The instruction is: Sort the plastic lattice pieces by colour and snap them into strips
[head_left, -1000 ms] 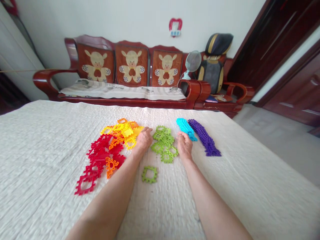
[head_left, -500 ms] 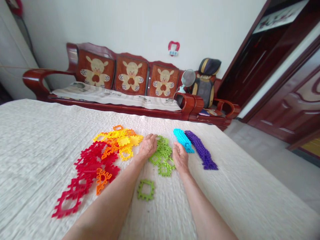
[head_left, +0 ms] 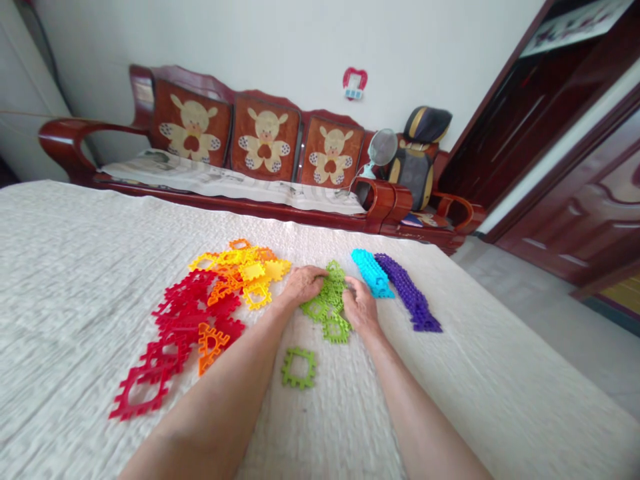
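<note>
My left hand [head_left: 303, 285] and my right hand [head_left: 361, 305] press in from both sides on a heap of green square puzzle pieces [head_left: 330, 301] lying on the white quilted bed cover [head_left: 500, 373]. The fingers of both hands curl round the heap's edges. One loose green piece [head_left: 299, 368] lies nearer to me, between my forearms. Left of my left hand lie yellow pieces [head_left: 255, 273], orange pieces [head_left: 213, 340] and a spread of red pieces [head_left: 185, 317]. Right of my right hand lie a stacked cyan row [head_left: 371, 272] and a stacked purple row [head_left: 407, 291].
Beyond the bed stands a dark red wooden bench [head_left: 240, 157] with three bear-print cushions. A small fan [head_left: 381, 150] and a black and yellow bag [head_left: 417, 157] sit at its right end. Dark wooden doors [head_left: 565, 147] stand at the right, with grey floor below.
Both hands have moved inward and closed on the green heap, bunching it together. The right hand has left the cyan row. The camera has shifted slightly.
</note>
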`<state>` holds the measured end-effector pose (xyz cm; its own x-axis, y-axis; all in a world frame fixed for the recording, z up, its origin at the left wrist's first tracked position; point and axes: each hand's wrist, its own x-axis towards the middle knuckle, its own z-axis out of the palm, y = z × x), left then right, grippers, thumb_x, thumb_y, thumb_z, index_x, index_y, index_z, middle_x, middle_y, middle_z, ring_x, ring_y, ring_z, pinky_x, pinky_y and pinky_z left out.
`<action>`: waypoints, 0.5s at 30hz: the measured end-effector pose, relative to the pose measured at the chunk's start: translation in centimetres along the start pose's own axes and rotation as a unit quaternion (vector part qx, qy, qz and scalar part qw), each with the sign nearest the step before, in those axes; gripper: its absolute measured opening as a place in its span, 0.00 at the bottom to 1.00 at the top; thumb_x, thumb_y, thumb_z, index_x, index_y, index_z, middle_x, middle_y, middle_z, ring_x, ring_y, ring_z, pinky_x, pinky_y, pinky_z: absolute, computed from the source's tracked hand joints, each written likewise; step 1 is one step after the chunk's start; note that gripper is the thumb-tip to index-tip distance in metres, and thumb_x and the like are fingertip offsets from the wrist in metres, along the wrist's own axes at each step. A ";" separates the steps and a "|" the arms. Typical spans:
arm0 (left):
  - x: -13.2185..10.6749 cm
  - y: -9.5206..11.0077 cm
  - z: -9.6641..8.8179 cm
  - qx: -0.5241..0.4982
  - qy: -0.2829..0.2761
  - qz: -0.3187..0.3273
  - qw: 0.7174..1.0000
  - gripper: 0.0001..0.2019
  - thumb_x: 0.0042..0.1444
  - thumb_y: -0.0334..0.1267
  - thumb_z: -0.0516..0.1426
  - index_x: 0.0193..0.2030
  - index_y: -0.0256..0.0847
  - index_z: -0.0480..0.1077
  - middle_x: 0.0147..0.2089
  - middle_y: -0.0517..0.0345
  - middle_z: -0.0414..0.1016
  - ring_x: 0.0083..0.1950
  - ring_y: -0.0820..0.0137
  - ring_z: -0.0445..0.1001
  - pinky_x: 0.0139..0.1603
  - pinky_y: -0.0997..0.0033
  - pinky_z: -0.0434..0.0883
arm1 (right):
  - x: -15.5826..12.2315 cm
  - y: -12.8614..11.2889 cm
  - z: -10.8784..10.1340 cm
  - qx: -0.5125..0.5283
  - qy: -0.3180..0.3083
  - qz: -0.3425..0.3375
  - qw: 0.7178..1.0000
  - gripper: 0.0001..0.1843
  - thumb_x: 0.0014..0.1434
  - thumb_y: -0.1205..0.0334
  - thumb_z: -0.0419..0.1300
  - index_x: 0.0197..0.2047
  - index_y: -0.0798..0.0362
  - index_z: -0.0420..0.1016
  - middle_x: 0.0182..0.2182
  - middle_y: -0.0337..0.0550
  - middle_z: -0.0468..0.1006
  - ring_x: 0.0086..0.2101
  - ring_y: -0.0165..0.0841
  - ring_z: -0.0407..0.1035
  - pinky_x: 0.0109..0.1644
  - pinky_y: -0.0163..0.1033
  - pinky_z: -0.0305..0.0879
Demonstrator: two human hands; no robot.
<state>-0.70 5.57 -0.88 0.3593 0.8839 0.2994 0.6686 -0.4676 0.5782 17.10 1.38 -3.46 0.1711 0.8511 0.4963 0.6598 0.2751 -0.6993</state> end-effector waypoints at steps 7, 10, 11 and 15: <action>-0.2 0.3 -0.7 -0.046 0.001 -0.046 0.998 0.16 0.53 0.33 0.49 0.41 0.43 0.78 0.41 0.59 0.80 0.42 0.68 0.76 0.46 0.73 0.70 | 0.0 -0.7 -0.4 0.034 0.018 0.020 0.999 0.18 0.53 0.55 0.52 0.42 0.52 0.76 0.40 0.48 0.81 0.40 0.40 0.74 0.50 0.47 0.68; -0.3 0.4 -1.1 -0.073 -0.013 -0.033 0.997 0.16 0.52 0.33 0.51 0.42 0.42 0.78 0.45 0.59 0.79 0.46 0.67 0.75 0.49 0.73 0.69 | -0.1 -1.2 -0.6 0.051 0.014 0.036 0.998 0.17 0.53 0.54 0.52 0.40 0.52 0.77 0.39 0.47 0.81 0.39 0.40 0.74 0.49 0.46 0.68; -0.4 0.4 -1.3 -0.080 -0.021 -0.028 0.996 0.16 0.51 0.34 0.51 0.42 0.42 0.78 0.45 0.59 0.79 0.46 0.67 0.75 0.49 0.72 0.69 | -0.1 -1.3 -0.6 0.056 0.010 0.038 0.998 0.17 0.53 0.54 0.53 0.40 0.52 0.77 0.39 0.47 0.81 0.39 0.40 0.74 0.48 0.46 0.68; -0.5 0.8 -1.5 -0.095 -0.029 -0.019 0.995 0.14 0.52 0.38 0.52 0.41 0.42 0.78 0.44 0.58 0.79 0.46 0.66 0.74 0.49 0.72 0.68 | -0.2 -1.6 -0.8 0.074 0.003 0.047 0.996 0.16 0.52 0.55 0.53 0.38 0.51 0.78 0.35 0.44 0.82 0.36 0.40 0.74 0.45 0.44 0.69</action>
<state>-1.36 4.77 0.58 0.3763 0.8967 0.2330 0.5495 -0.4185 0.7232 16.54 0.44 -2.01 0.2310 0.8740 0.4276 0.5255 0.2578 -0.8108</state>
